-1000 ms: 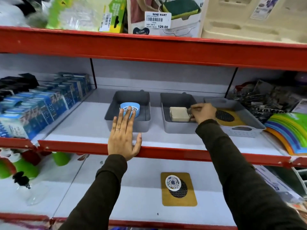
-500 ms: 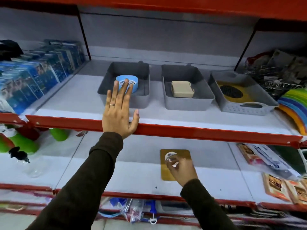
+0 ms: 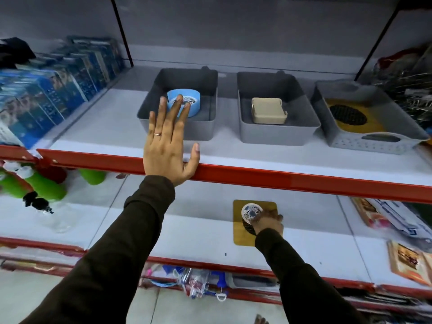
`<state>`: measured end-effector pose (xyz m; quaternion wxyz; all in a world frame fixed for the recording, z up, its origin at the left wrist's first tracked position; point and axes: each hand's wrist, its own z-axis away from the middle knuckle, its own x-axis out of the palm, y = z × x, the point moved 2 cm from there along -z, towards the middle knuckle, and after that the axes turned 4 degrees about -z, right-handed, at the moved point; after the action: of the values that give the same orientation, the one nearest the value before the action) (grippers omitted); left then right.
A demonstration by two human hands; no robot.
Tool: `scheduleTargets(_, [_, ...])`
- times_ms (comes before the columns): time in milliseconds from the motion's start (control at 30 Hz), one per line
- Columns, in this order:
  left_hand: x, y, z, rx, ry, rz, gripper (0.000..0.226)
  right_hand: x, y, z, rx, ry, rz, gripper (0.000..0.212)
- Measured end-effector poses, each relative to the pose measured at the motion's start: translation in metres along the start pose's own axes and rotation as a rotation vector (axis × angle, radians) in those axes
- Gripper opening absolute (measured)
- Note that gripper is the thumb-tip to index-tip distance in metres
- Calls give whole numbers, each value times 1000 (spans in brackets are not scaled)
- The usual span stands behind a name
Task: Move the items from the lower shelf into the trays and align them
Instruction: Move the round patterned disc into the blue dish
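On the lower shelf lies a tan square mat (image 3: 240, 235) with a dark round mesh centre. My right hand (image 3: 268, 220) is on it, fingers pinched on a small round patterned disc (image 3: 250, 211) tilted up off the mat. My left hand (image 3: 169, 146) rests flat and spread on the red edge of the upper shelf (image 3: 304, 181). Three grey trays stand on that shelf: the left tray (image 3: 208, 122) holds a blue round holder (image 3: 194, 99), the middle tray (image 3: 278, 134) a beige square item (image 3: 266, 111), the right tray (image 3: 374, 142) a tan mesh mat (image 3: 350, 115).
Blue boxes (image 3: 46, 90) fill the upper shelf's left end; wire goods (image 3: 406, 85) crowd its right. Green bottles (image 3: 39, 185) stand at the lower shelf's left, flat packets (image 3: 397, 220) at its right. More packaged goods (image 3: 198, 281) hang below.
My right hand left the middle tray, dropped to the lower shelf and closed on the patterned disc, lifting its edge. My view tilted down. The left hand has stayed put.
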<state>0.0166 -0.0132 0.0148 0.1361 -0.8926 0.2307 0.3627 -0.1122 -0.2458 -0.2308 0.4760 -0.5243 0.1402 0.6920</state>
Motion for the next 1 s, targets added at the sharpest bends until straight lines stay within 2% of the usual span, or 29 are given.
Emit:
scheduleTargets(100, [-1, 0, 0, -4, -12, -3, 77, -1, 9, 5, 5, -13, -122, 54])
scheduleTargets(233, [-3, 2, 0, -2, -27, -12, 78, -5, 16, 9, 29, -25, -230, 55])
scheduleTargets(367, [-4, 2, 0, -4, -48, -23, 78, -2, 18, 9, 41, -39, -299, 42])
scheduleTargets(533, [-3, 3, 1, -8, -60, -27, 78, -2, 14, 8, 16, 9, -180, 51])
scheduleTargets(700, [-3, 3, 1, -14, -55, -25, 77, 5, 17, 5, 44, 49, -120, 77])
scheduleTargets(1000, [-3, 3, 1, -15, -49, -18, 77, 5, 15, 2, 57, 47, -58, 81])
